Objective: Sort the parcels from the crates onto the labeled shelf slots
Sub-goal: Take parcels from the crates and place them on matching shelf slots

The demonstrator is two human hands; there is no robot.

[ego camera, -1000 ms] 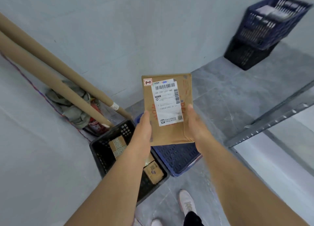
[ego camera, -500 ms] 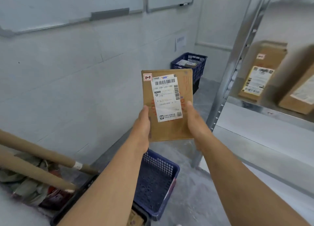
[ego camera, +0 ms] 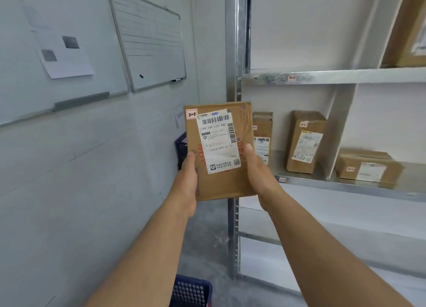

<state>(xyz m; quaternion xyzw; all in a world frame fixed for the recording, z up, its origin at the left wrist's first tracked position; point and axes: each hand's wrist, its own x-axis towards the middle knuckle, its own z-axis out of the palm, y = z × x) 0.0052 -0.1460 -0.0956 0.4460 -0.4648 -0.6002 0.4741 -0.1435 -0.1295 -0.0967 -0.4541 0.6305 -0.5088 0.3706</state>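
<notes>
Since 1 second ago the view has swung up from the floor crates to the metal shelf unit point(ego camera: 237, 53), which now fills the right side, so the person looks to have turned from picking to placing. Its upper shelf edge carries a small tag reading 1-1 point(ego camera: 292, 77); the lower shelf point(ego camera: 345, 186) holds 3 parcels, a tall box point(ego camera: 304, 143), a low box point(ego camera: 366, 168) and a thin one point(ego camera: 262, 136) half hidden behind the held parcel.

The held parcel point(ego camera: 219, 150) sits upright between both hands, in front of the shelf post, label facing the camera. Its red corner sticker point(ego camera: 191, 114) also reads 1-1 (a match with the upper tag, as far as the blur allows), so I judge the upper slot is the target.

The left hand point(ego camera: 187, 180) and right hand point(ego camera: 258, 175) each clamp a side edge, thumbs on the front.

The post stands between parcel and slot. A blue crate point(ego camera: 191, 293) sits by the feet.
</notes>
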